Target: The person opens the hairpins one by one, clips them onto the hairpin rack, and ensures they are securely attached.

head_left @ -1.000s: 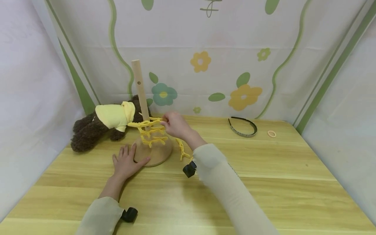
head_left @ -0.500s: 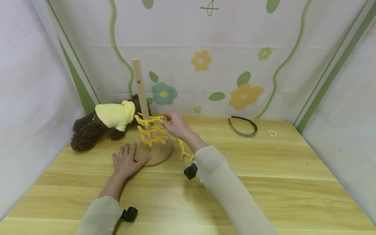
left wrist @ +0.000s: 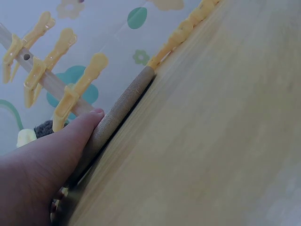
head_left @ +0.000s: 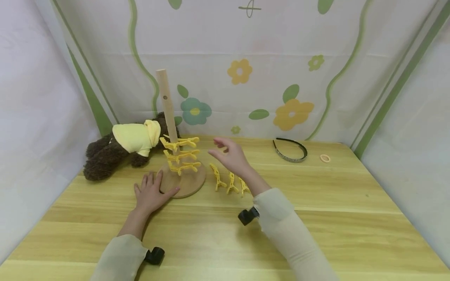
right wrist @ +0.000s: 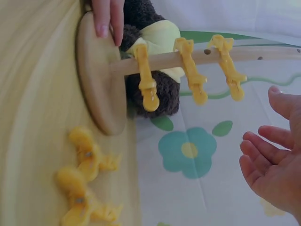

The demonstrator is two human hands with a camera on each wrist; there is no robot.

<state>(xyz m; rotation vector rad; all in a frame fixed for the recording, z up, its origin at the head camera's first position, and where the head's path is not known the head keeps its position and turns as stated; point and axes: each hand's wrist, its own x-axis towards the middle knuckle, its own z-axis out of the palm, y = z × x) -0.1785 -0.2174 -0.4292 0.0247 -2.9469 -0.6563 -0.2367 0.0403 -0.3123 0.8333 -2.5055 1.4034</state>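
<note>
Three yellow hair clips are clamped one above another on the upright wooden post (head_left: 166, 105); the top clip (head_left: 179, 143) sits highest. My left hand (head_left: 151, 195) rests on the left edge of the round wooden base (head_left: 191, 187), fingers spread, thumb lying on top in the left wrist view. To the right of the post, my right hand (head_left: 232, 156) is in the air with nothing in it, its fingers apart and loosely bent. Below it, three more yellow hair clips lie in a row on the table, the middle clip (head_left: 231, 182) among them; the right forearm partly covers the rightmost.
Behind the post, a dark brown teddy bear (head_left: 135, 138) in a yellow hoodie lies on its side. At the back right are a black glittery headband (head_left: 291, 160) and a small pale orange ring (head_left: 325, 158). A flower-printed curtain (head_left: 260, 82) stands behind the wooden table (head_left: 337, 234).
My right hand has let go of the top hair clip and drawn back to the right. That clip, earlier squeezed by the fingers, now stays on the post. The left hand has not moved.
</note>
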